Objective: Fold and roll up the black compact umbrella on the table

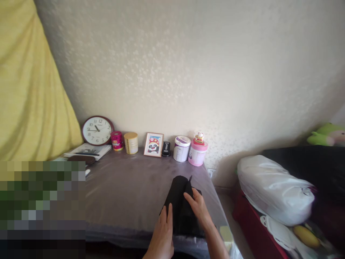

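A black, folded, cloth-like thing (178, 194) lies near the front right of the table; whether it is a garment or a bag I cannot tell. Its far end is rounded, and a thin flap stands up at the top right. My left hand (163, 230) rests along its left side with the fingers stretched out flat. On the other side, my right hand (198, 205) has its thumb over the upper layer and its fingers curled round the right edge, gripping it. Parts of the fingers on both hands are hidden.
Along the table's (129, 194) back stand a clock (97, 130), a pink tin (116, 141), a yellow-lidded canister (131, 144), a panda picture (153, 144) and two tubs (182, 149). A white plastic bag (272, 187) lies right, beyond a gap. The lower left is pixelated.
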Demonstrator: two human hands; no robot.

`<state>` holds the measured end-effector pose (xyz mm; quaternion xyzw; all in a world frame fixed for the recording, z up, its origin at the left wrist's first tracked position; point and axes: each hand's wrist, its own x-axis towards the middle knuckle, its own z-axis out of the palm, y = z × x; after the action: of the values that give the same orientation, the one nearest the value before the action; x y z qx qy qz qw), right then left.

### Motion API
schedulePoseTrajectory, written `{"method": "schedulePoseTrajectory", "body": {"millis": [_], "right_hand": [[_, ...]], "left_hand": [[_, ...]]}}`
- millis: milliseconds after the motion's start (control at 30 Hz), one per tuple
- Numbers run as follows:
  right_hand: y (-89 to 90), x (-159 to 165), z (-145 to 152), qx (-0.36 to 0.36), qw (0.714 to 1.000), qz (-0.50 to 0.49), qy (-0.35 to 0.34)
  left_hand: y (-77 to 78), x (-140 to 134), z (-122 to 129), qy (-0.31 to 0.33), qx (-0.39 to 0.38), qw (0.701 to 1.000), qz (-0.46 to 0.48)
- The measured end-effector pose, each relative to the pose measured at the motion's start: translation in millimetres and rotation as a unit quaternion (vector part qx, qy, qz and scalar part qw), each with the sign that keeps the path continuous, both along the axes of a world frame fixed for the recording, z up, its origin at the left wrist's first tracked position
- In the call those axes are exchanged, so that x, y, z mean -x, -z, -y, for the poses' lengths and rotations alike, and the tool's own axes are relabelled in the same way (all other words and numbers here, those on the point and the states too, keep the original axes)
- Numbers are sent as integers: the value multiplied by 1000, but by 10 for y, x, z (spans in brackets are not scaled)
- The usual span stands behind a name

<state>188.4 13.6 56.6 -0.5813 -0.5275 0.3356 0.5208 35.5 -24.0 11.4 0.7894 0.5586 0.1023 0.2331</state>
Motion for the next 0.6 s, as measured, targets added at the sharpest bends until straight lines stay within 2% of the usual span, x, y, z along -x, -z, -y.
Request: {"method": "schedulePoseTrajectory", "body": {"millis": [167,333,600], "right_hand": [[147,235,-309,2,998,66,-4],[314,357,-431,35,984,173,22],[334,387,-479,75,965,250,18]], "left_hand": [[55,-16,-38,4,-14,1000,-13],[94,12,-53,14,-32,999,-35],[298,109,-101,25,-71,997,25]]}}
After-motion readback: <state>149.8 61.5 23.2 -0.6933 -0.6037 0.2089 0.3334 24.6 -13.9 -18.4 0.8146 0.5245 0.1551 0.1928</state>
